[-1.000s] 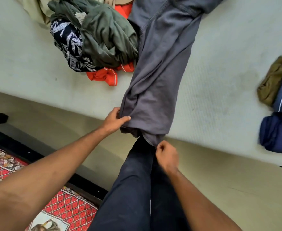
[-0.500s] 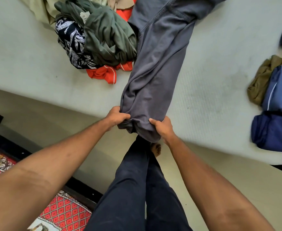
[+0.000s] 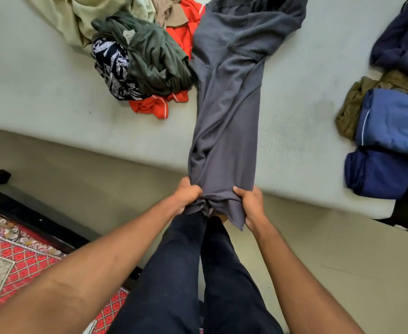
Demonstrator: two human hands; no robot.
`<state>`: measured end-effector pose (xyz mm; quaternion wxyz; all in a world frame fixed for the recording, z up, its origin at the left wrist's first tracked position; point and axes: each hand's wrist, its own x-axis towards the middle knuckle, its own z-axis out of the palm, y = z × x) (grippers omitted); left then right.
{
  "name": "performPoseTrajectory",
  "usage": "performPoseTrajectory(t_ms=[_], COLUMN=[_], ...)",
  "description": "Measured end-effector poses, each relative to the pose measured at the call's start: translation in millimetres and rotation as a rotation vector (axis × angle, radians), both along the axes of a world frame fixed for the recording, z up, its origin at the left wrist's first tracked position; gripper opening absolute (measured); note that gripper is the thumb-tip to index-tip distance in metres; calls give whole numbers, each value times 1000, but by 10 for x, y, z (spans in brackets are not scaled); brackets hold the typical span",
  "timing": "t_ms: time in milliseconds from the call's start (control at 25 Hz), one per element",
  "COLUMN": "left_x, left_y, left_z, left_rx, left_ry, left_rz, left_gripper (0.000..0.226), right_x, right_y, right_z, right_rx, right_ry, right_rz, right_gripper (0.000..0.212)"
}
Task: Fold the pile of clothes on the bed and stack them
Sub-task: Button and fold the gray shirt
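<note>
I have both hands, left (image 3: pixel 188 194) and right (image 3: pixel 252 203), gripping the trousers' (image 3: pixel 224 121) hem at the bed (image 3: pixel 53 92) edge, to straighten the legs.

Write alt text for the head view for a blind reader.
The left hand and right hand grip the near end of grey trousers laid across a pale bed. An unfolded clothes pile lies left of them; folded garments sit right.

1. Grey trousers (image 3: pixel 227 121) lie lengthwise across the bed (image 3: pixel 41 92), hem end over its near edge.
2. Left hand (image 3: pixel 186 195) and right hand (image 3: pixel 252 204) each grip the hem end.
3. Unfolded pile (image 3: pixel 145 56) lies left of the trousers.
4. Folded stack (image 3: pixel 388 141) sits at the right edge.
</note>
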<state>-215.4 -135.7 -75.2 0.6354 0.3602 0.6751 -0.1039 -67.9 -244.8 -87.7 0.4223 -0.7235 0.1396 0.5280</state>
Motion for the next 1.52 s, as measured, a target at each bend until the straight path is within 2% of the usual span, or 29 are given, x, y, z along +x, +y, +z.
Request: performPoseTrajectory(t_ms=[80, 200, 280, 360, 440, 520, 600, 640, 720, 880, 960, 1000, 1040, 1120, 1200, 1280, 1360, 1440, 1520], left_x=[-120, -330, -420, -424, -389, -267, -119, -10, 321, 1434, 1960, 2216, 2405, 2551, 2356, 1995, 1614, 1293, 1092], left_y=[-280, -611, -684, -541, -222, 193, 630, 836, 1239, 2220, 2709, 2921, 3092, 3209, 2968, 2423, 1950, 1736, 1726], left_z=[71, 265, 420, 563, 624, 773, 928, 995, 999, 796, 718, 628, 494, 140, -222, -364, -380, -419, -493], left_rx=[-68, -223, -265, -230, -60, 24, 16, -16, -67, 67, 153, 199, 255, 525, 910, 1144, 1193, 1138, 1081], left_ry=[27, 47, 57, 48, 0, -145, -263, -297, -328, -302, -328, -342, -346, -216, -10, -45, -165, -203, -177], left_rz=[-29, -191, -259, -192, -23, 112, 96, 65, 47, 159, 189, 176, 119, -202, -611, -940, -1093, -1198, -1390], left_gripper=[29, 43, 37, 48, 75, 84, 68, 57, 37, 14, 14, 18, 24, 41, 57, 61, 73, 91, 107], right_x=[-103, -348, -493, -576, -590, -503, -329, -194, 200, 1327, 1907, 2177, 2390, 2528, 2401, 2076, 1698, 1369, 1199], right_y=[-324, -852, -1060, -1036, -783, -403, -18, 166, 568, 1746, 2313, 2533, 2707, 2814, 2652, 2274, 1829, 1435, 1199], right_z=[167, 387, 485, 519, 623, 757, 850, 902, 932, 715, 536, 406, 238, -116, -351, -432, -424, -365, -354], right_rx=[-9, -63, -74, -68, 9, 113, 170, 192, 243, 404, 487, 499, 460, 292, 221, 234, 292, 286, 237], right_ry=[43, 112, 120, 52, -32, -107, -131, -122, -73, -6, 77, 91, 69, -152, -550, -948, -1129, -1114, -1095], right_rz=[-36, -114, -158, -185, -229, -177, -143, -161, -242, -348, -383, -333, -227, -20, 166, 426, 674, 922, 1104], right_gripper=[24, 32, 43, 69, 86, 70, 37, 28, 24, 16, 18, 27, 39, 52, 49, 42, 52, 75, 95])
